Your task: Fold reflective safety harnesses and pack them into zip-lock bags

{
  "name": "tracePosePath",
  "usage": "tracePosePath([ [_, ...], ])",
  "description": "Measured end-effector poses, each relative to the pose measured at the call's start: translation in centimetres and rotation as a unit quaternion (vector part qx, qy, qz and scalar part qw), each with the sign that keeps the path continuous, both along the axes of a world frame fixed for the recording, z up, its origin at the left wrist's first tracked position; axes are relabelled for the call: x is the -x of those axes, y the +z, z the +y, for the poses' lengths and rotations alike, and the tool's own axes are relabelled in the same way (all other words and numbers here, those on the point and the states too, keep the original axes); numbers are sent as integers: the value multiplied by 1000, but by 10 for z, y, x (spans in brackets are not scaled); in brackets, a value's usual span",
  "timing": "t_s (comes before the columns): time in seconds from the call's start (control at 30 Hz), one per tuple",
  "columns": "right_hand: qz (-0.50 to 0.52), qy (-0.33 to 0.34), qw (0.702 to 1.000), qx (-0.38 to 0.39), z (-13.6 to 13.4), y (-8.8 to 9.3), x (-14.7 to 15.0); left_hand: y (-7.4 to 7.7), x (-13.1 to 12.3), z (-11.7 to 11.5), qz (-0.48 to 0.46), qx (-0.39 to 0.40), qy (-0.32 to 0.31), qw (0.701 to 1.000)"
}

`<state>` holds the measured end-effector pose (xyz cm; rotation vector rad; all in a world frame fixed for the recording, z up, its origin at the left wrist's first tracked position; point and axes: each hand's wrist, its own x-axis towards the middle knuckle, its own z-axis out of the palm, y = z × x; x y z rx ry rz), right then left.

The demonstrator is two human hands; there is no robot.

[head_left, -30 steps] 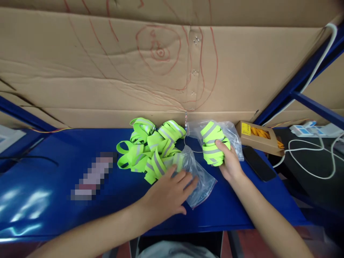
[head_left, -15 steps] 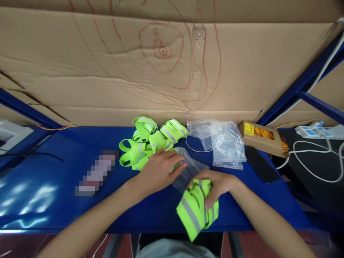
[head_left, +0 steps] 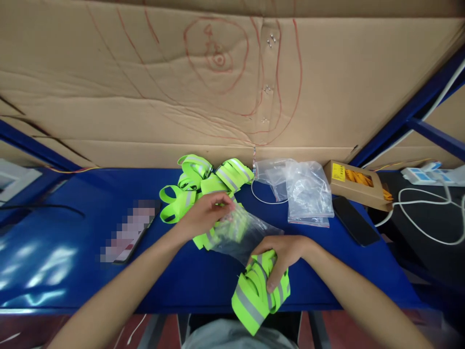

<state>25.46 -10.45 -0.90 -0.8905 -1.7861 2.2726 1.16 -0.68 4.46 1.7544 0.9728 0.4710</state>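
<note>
My left hand (head_left: 209, 213) pinches one edge of a clear plastic bag (head_left: 259, 228), which stretches across the table towards my other hand. Folded in my right hand (head_left: 281, 254) is a bundle of neon-yellow reflective straps (head_left: 250, 300) with grey stripes, held near the table's front edge. The bag's right end lies against the back of that hand; whether its fingers touch the bag is hidden. Behind the left hand rests a pile of similar reflective straps (head_left: 232, 175), some looped, partly covered by the hand and the bag.
More clear bags (head_left: 308, 194) lie right of centre on the blue table (head_left: 109, 291). Beside them are a black phone (head_left: 354, 220) and an open cardboard box (head_left: 358, 184) with orange items. A blurred-out phone (head_left: 132, 235) lies left. Cardboard (head_left: 145, 121) walls the back; white cables (head_left: 428, 242) curl at right.
My left hand has closed on the bag's edge and drawn it left, over part of the strap pile. My right hand has shifted slightly left and down with its bundle.
</note>
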Motion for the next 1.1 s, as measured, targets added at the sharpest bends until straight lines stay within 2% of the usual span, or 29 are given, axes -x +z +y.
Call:
tracePosePath([
  [0.07, 22, -31, 999, -4, -1, 1, -5, -3, 8, -6, 3, -68, 19, 997],
  [0.13, 70, -97, 993, 10, -3, 5, -15, -2, 21, -9, 3, -124, 55, 991],
  [0.2, 134, -212, 968, 35, -5, 9, -27, 3, 39, -11, 20, -162, 102, 981],
  [0.27, 174, -347, 921, 41, -5, 14, -34, 11, 55, -13, 75, -230, 140, 960],
  [0.33, 172, -460, 870, 31, -3, 18, -36, 18, 61, -22, 136, -360, 178, 906],
  [0.4, 148, -537, 830, 19, 0, 21, -32, 23, 53, -36, 165, -501, 173, 832],
  [0.43, 139, -563, 814, 15, 2, 21, -30, 23, 44, -45, 167, -547, 128, 811],
  [0.47, 134, -583, 802, 11, 3, 22, -27, 21, 31, -54, 164, -566, 52, 806],
  [0.53, 135, -609, 781, -3, 5, 23, -25, 12, 1, -67, 170, -537, -135, 815],
  [0.57, 137, -622, 770, -15, 5, 23, -25, 5, -14, -70, 175, -525, -191, 811],
  [0.63, 138, -647, 749, -45, 5, 24, -28, -10, -43, -70, 218, -503, -225, 805],
  [0.73, 125, -665, 733, -73, 3, 28, -33, -24, -67, -59, 287, -469, -220, 806],
  [0.8, 122, -661, 737, -73, 2, 30, -37, -22, -66, -53, 301, -455, -218, 809],
  [0.9, 119, -652, 745, -76, 1, 34, -40, -4, -42, -51, 270, -469, -200, 817],
  [1.0, 93, -647, 752, -86, -1, 37, -40, 17, -8, -53, 248, -506, -151, 812],
  [1.1, 60, -630, 771, -76, -2, 39, -34, 28, 19, -53, 224, -543, -102, 803],
])
